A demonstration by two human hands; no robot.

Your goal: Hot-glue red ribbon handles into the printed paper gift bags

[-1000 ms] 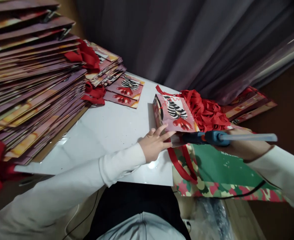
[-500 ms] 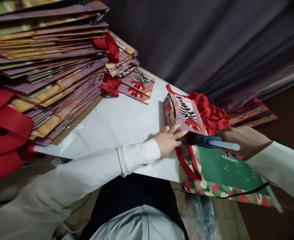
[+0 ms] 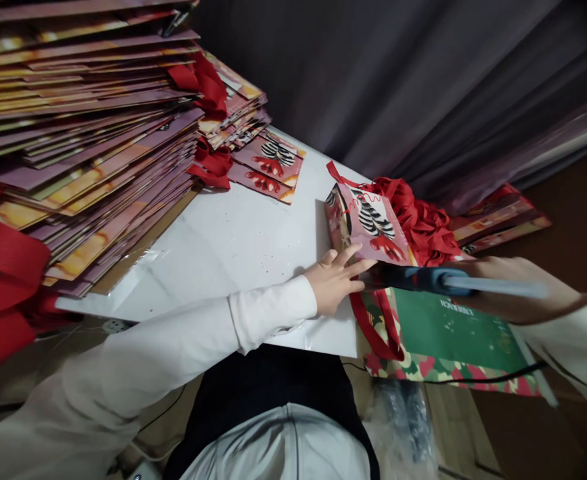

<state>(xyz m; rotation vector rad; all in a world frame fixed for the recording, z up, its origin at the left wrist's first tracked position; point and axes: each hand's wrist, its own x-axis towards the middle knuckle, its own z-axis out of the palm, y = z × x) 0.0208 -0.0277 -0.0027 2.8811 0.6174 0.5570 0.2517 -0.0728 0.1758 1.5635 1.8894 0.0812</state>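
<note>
My left hand (image 3: 334, 280) lies at the near edge of a small pink paper gift bag (image 3: 373, 223) with zebra-stripe and red flower print. Its fingers are spread and touch the bag's side and lower edge. In my right hand (image 3: 528, 283) is a hot glue gun (image 3: 433, 280), dark blue, with a pale glue stick out of its back. The gun's front end points left, close to the bag's near edge and my left fingertips. The grip and most of my right fingers are hidden behind the gun.
Tall stacks of flat printed bags (image 3: 98, 140) with red ribbon (image 3: 10, 257) stand at left. Two flat bags (image 3: 268, 163) lie on the white table (image 3: 253, 247). Red ribbon loops (image 3: 418, 217) lie behind the gift bag. A green bag (image 3: 453, 333) hangs at the near right, crossed by a black cord.
My right hand and the glue gun have moved right, and the glue stick reaches farther right in view. My left hand stays at the gift bag. The view has shifted slightly.
</note>
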